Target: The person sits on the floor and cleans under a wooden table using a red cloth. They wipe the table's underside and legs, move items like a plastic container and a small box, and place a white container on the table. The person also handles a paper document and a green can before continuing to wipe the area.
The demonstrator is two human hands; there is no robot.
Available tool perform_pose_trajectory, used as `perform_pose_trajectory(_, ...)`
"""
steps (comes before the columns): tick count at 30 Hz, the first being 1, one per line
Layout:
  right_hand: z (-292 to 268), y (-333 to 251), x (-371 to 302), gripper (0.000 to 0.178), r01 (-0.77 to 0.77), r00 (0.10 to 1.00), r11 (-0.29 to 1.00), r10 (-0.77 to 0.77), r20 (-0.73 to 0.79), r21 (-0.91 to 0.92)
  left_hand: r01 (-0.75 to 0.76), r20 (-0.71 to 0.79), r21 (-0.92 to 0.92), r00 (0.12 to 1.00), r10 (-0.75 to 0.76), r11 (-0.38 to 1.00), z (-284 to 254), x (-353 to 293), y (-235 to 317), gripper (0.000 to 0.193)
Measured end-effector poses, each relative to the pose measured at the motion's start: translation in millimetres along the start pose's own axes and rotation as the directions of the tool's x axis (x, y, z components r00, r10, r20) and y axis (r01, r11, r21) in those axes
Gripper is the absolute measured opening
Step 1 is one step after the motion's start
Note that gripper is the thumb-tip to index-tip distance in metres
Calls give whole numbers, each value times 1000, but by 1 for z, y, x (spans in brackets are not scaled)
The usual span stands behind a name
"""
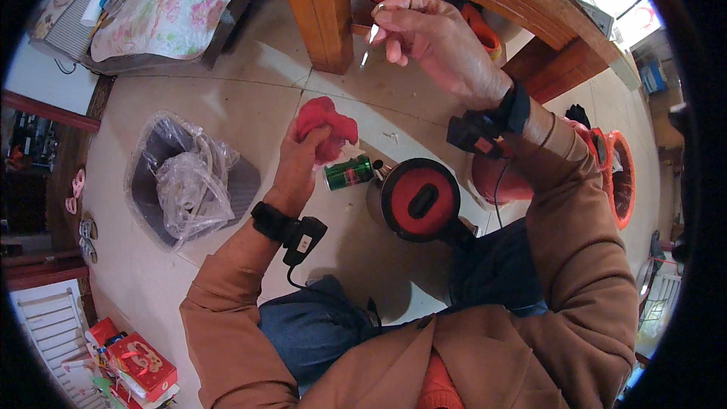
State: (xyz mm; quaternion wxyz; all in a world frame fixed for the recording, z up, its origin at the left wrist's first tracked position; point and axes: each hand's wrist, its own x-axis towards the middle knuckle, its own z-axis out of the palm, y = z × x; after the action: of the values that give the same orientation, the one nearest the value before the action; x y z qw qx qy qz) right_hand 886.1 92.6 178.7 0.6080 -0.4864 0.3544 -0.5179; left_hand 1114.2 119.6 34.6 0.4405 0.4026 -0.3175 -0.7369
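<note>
My left hand (pixel 297 157) is closed around a crumpled red cloth (pixel 327 123), with a whitish edge showing at its lower right. Raised near the wooden table, my right hand (pixel 439 39) pinches a slender, shiny metal piece (pixel 369 47) that points downward; its exact kind is unclear. Just below the cloth, a green can (pixel 348 173) lies on its side on the floor. Beside the can stands a metal kettle (pixel 420 198) with a red and black lid and a black handle, in front of my knees.
A grey bin (pixel 246 182) lined with clear plastic stands at left. The wooden table (pixel 318 15) rises ahead, and a red bucket (pixel 621 182) sits at right. Red gift boxes (pixel 140 363) lie at lower left. A flowered cloth (pixel 178 15) covers a surface at upper left.
</note>
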Motion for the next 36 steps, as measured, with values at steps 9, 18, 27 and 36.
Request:
perform_pose_trajectory(9, -5, 5, 2, 13, 2, 999, 999, -3, 44, 33, -1, 16, -6, 1000, 1, 1000, -1, 0, 1, 43)
perform_pose_trajectory(18, -5, 4, 1, 11, 17, 989, 992, -35, 146, 125, -18, 25, 9, 1000, 18, 1000, -1, 0, 0, 43)
perform_pose_trajectory(27, 6, -4, -5, 11, 45, 997, 997, -49, 61, 67, -38, 30, 11, 999, 38, 999, 0, -1, 1, 46)
perform_pose_trajectory(36, 7, -5, -5, 9, 74, 996, 996, -77, 43, 55, -1, 26, 4, 1000, 1, 1000, 0, -2, 2, 42)
